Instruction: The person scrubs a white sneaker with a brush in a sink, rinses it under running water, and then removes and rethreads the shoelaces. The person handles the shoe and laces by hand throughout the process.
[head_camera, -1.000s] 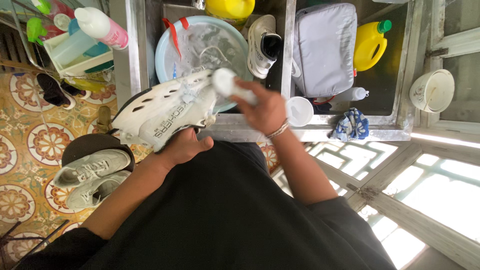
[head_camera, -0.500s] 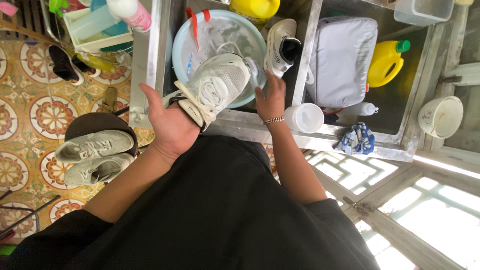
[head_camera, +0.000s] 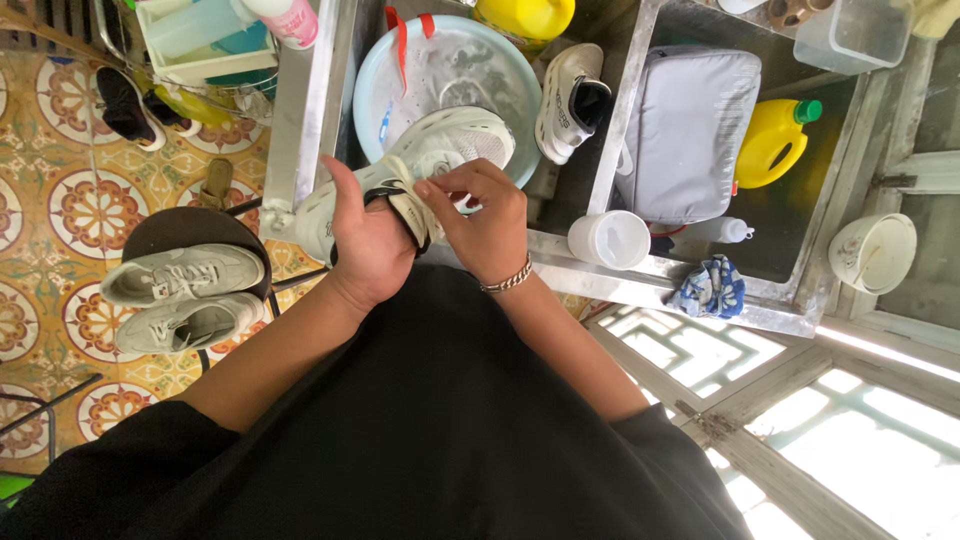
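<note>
Right hand (head_camera: 487, 225) now on one sneaker (head_camera: 440, 150)

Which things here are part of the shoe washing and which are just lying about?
In use: white mesh sneaker, held by left hand and right hand; pale blue plastic basin.
Lying about: grey fabric bag; yellow plastic jug; grey sneaker pair.

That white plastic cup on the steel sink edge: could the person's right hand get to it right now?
Probably yes. The white plastic cup stands uncovered just beside the right hand, with nothing between them, though that hand is busy at the white sneaker that the left hand grips.
</note>
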